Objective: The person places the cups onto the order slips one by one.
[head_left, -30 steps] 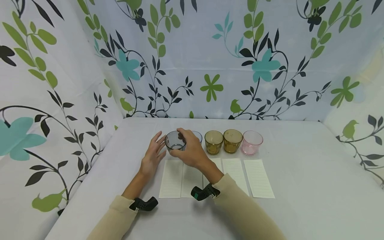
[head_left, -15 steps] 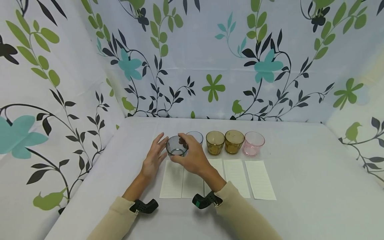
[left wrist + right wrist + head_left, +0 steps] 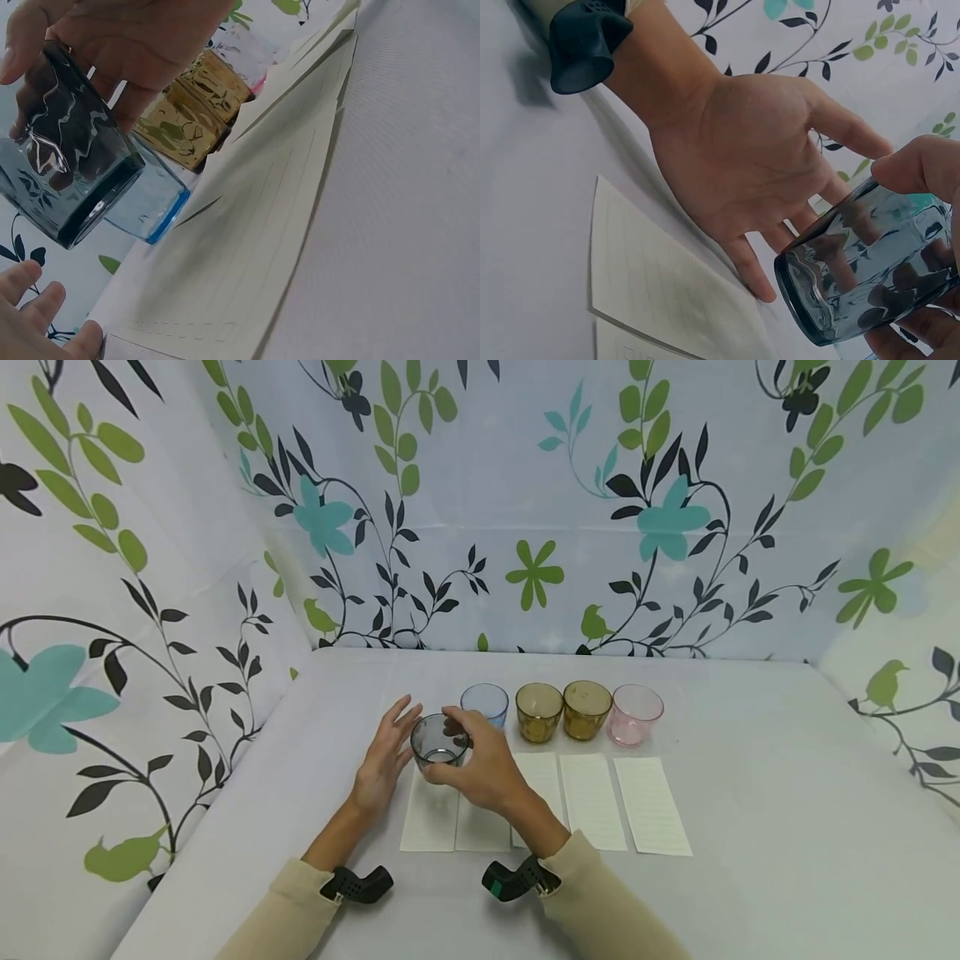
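Note:
My right hand [image 3: 487, 768] grips a smoky grey drinking glass [image 3: 437, 745] by its side, thumb at the front and fingers round the far side. In the left wrist view the glass [image 3: 71, 161] is raised, its thick base showing above the table. My left hand [image 3: 378, 770] is beside the glass on the left, fingers extended. The right wrist view shows the left palm [image 3: 739, 142] turned towards the glass, its fingers partly behind it. Lined paper slips [image 3: 429, 814] lie side by side below, and the glass overlaps the far end of the leftmost.
Behind the slips stand a blue glass [image 3: 486, 702], two amber glasses [image 3: 538, 718] and a pink glass [image 3: 635, 718] in a row. A floral curtain [image 3: 480, 510] closes off the back of the white table [image 3: 765, 793].
My right hand has brought the grey glass towards me, from the row to over the leftmost slip's far end. The blue glass behind is more exposed. The left hand stays beside the glass.

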The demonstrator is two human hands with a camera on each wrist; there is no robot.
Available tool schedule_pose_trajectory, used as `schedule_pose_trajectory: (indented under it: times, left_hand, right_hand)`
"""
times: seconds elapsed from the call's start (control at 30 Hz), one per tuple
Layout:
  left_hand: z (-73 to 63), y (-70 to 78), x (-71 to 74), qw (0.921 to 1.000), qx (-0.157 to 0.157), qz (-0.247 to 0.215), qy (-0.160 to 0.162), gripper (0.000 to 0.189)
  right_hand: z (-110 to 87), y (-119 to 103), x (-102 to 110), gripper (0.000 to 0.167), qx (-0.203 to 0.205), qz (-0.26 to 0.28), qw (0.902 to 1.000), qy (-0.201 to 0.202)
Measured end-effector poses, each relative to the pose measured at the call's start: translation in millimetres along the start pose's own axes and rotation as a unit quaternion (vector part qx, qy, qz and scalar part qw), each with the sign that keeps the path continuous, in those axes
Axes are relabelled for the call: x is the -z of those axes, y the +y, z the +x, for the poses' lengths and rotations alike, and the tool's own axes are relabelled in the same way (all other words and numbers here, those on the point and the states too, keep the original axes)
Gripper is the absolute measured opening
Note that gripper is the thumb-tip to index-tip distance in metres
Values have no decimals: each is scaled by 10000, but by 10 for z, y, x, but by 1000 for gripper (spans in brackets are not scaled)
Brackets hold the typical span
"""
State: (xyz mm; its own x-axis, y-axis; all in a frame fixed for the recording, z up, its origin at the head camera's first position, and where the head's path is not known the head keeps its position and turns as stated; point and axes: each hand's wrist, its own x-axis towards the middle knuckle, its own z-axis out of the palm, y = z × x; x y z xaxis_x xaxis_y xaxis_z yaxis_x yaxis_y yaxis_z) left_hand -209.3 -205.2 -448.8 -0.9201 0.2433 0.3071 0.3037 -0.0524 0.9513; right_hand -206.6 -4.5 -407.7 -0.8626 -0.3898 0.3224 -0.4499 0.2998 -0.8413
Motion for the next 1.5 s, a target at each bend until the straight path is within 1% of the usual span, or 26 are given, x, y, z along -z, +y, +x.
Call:
schedule_pose_trajectory:
  times: [0.2, 0.3, 0.47, 0.7, 0.83, 0.93, 1.07, 1.5]
  left_hand:
    - [-21, -7, -1, 9999, -100, -63, 23, 59]
    - [-50, -10, 7, 9999, -141, -17, 0, 59]
    - [-99, -22, 22, 9998, -185, -44, -20, 59]
    - [-135, -14, 43, 9996, -201, -198, -17, 59]
    - [-144, -18, 50, 9992, -277, -264, -104, 58]
    - [-148, -22, 45, 9989, -288, -342, -165, 58]
    - [-153, -25, 31, 9987, -248, -398, -182, 58]
    - [-137, -13, 12, 9990, -287, -266, -223, 58]
  right_hand:
    - [-48, -13, -51, 77, 48, 158, 9999, -15]
    - [-85, -20, -90, 77, 44, 229, 9997, -120]
    - [-132, -5, -156, 76, 104, 163, 9995, -255]
    - [-143, 37, -219, 75, 270, 120, 9992, -268]
    - [-142, 74, -241, 75, 287, 27, 9992, -293]
    - [-139, 117, -252, 76, 230, -49, 9991, -345]
    - [-136, 179, -254, 77, 92, -8, 9992, -395]
    - [-139, 227, -242, 78, -53, 116, 9989, -462]
